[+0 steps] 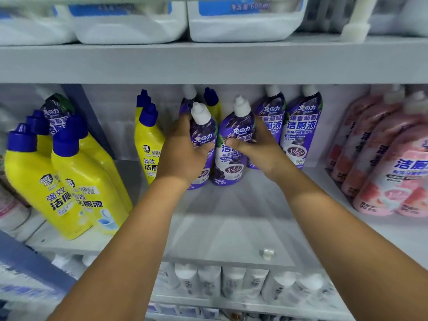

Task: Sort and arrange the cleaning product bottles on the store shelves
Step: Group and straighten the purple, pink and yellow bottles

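Two purple bottles with white caps stand side by side at the back middle of the grey shelf (pixel 231 228). My left hand (pixel 183 149) grips the left purple bottle (pixel 202 133) around its body. My right hand (pixel 259 147) grips the right purple bottle (pixel 234 156), thumb across its label. Two more purple bottles (pixel 301 126) stand just right of my right hand. Yellow bottles with blue caps (pixel 148 140) stand directly left of my left hand, and another yellow group (pixel 67 181) leans at the shelf's left front.
Pink bottles (pixel 389 170) fill the right end of the shelf. One purple bottle (pixel 56 112) sits behind the left yellow group. Large white jugs (pixel 243 22) sit on the shelf above, white bottles (pixel 231 283) on the shelf below. A small white clip (pixel 268 253) lies near the front edge.
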A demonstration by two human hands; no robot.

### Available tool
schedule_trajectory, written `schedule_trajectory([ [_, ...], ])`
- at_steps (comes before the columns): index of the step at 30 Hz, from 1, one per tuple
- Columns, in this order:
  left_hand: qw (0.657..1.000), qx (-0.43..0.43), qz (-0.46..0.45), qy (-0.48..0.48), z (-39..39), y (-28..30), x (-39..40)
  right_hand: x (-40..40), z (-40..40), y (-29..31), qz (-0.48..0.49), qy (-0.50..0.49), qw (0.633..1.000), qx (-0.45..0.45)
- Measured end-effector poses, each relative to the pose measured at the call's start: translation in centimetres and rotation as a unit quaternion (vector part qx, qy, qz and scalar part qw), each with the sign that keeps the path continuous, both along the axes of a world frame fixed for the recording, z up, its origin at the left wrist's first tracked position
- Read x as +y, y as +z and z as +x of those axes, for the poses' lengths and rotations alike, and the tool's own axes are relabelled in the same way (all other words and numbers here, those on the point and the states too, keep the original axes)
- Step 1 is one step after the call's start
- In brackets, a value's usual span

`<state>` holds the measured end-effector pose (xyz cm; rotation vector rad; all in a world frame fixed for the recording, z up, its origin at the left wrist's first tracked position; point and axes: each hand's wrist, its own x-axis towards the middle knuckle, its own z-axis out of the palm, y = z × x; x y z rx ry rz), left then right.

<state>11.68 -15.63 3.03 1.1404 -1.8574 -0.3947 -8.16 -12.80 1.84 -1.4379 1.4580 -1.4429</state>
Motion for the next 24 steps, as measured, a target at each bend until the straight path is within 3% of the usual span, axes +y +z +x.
schedule_trajectory([
  [5, 0.992, 0.112, 0.059, -0.007, -0.2, 0.3, 1.8, 2.3, -0.9, -1.1, -0.017, 0.0, 0.999, 0.03],
  [13, 0.973, 0.161, 0.115, -0.118, -5.0, 1.1, 3.1, 6.6, -7.0, -0.2, -0.092, -0.05, 0.987, -0.12],
  [19, 0.956, 0.185, 0.132, -0.187, -10.9, 1.3, 2.1, 7.1, -11.9, -1.0, -0.085, -0.098, 0.982, -0.136],
  [24, 0.961, 0.166, 0.131, -0.176, -13.8, 0.8, -0.3, 6.0, -14.0, -1.7, -0.088, -0.104, 0.981, -0.139],
])
